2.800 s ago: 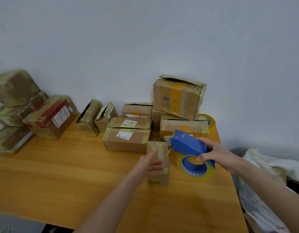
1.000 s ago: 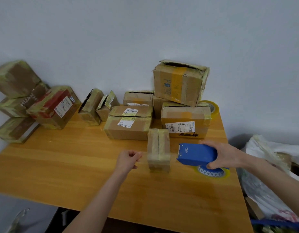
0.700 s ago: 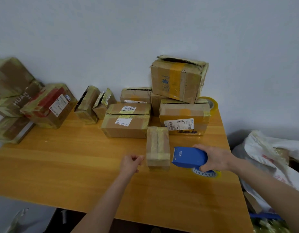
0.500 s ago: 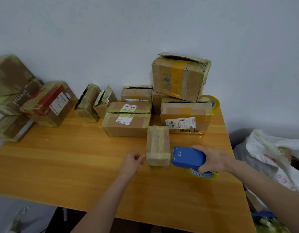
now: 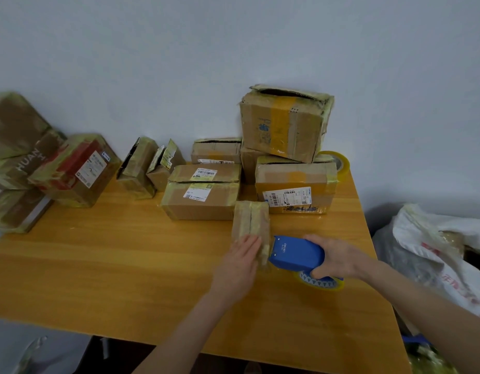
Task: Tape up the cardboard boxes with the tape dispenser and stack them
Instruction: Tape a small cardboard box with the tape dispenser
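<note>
Head: left hand [image 5: 240, 261] hides box [image 5: 251, 217] end; dispenser [image 5: 295, 252] half-hidden

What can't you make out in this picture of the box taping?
Head view, small box: near end covered by the left hand.
Head view, tape dispenser: handle covered by the right hand.
Head view, spare tape roll: partly behind the labelled box.
Head view, shipping label: print too small.
</note>
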